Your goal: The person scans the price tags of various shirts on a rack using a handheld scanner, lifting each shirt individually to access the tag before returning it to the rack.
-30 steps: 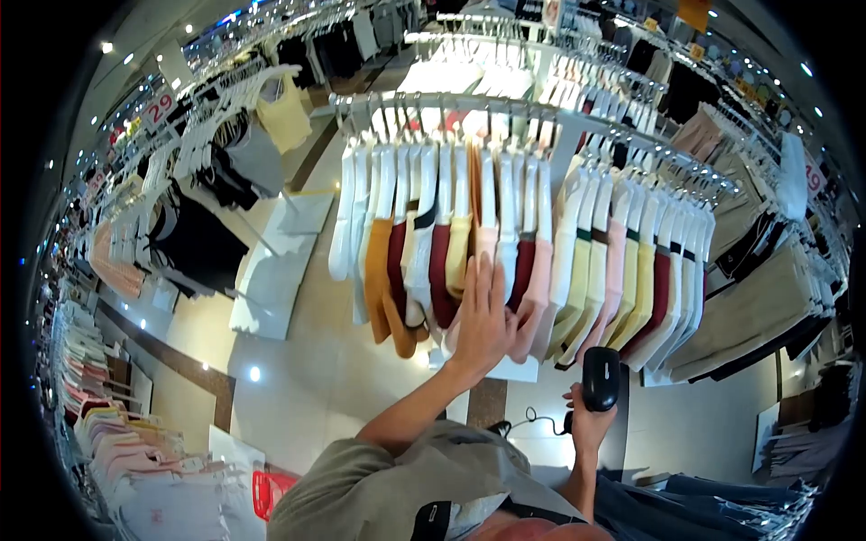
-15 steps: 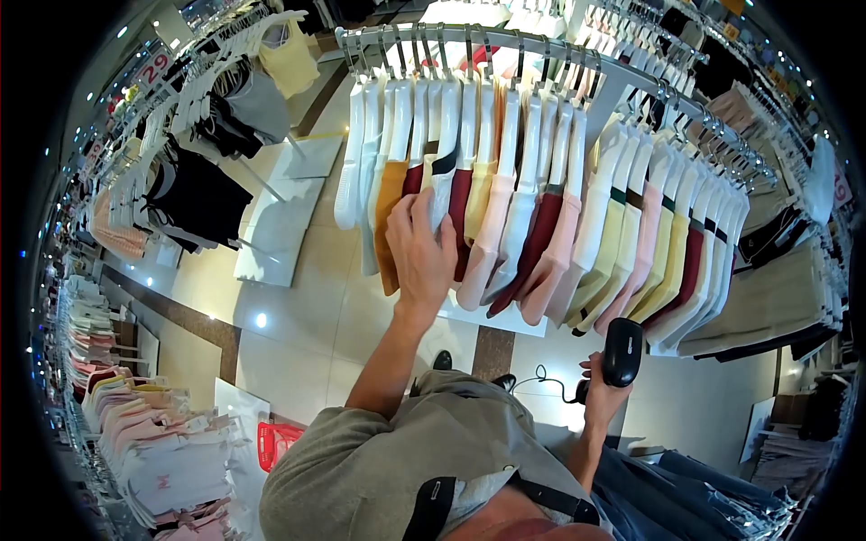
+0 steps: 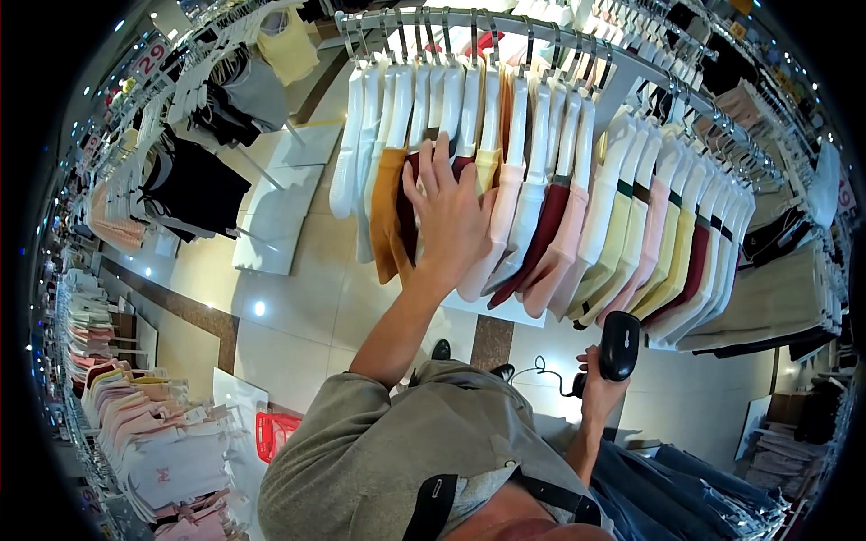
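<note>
Fingers spread and pointing up the rack, my left hand lies against the hanging garments, over the dark red ones. Just left of it hangs a mustard garment. To its right are a pale pink garment, a dark red one and a yellow one, all on white hangers. My right hand is closed around a black corded handheld device with a rounded oval head, held low in front of the rack. The device's exact kind is not clear.
A curved metal rail carries the hangers. Black tops hang on a rack at left, above white platforms. Jeans are at lower right, a red basket at lower left. A black cord loops near my shoes.
My left hand has moved right and farther up along the garments, and its fingers are more spread. The white garment with a dark band is now covered. The right hand stays nearly still.
</note>
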A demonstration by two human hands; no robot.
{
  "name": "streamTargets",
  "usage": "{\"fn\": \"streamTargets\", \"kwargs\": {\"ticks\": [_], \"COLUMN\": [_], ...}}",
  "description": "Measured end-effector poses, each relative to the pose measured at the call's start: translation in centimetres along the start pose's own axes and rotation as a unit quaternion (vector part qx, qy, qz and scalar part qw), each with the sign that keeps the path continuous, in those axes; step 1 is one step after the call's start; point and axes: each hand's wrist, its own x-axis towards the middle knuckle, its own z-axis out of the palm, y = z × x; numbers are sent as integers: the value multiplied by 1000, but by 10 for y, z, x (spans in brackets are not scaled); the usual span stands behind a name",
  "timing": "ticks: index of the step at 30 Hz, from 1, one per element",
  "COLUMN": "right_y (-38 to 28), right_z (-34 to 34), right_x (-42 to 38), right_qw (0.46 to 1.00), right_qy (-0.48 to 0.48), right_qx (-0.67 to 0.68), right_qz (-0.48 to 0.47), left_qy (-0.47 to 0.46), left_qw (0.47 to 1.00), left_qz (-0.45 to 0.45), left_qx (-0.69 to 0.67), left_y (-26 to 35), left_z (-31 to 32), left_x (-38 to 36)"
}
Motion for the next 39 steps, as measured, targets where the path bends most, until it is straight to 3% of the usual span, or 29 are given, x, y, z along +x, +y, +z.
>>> {"fn": "streamTargets", "kwargs": {"ticks": [4,15,23,27,35,39], "right_y": [0,6,3,-1,7,8], "right_z": [-1,-2,0,0,-2,-2], "right_x": [-1,-11,-11,-17,-20,-21], "right_qw": [999,999,999,1000,999,999], "right_qy": [5,3,-8,-7,-21,-20], "right_qx": [-15,-30,-11,-9,-22,-20], "right_qz": [34,42,40,28,14,19], "left_qy": [-44,-35,-35,34,-77,-27], "left_qw": [996,999,999,991,984,978], "left_qz": [3,-2,6,-60,-105,-111], "left_qx": [80,-32,-13,-115,-120,-176], "left_y": [9,2,4,-8,-3,-14], "left_z": [6,-2,-18,-13,-26,-8], "left_x": [14,10,-9,-10,9,14]}}
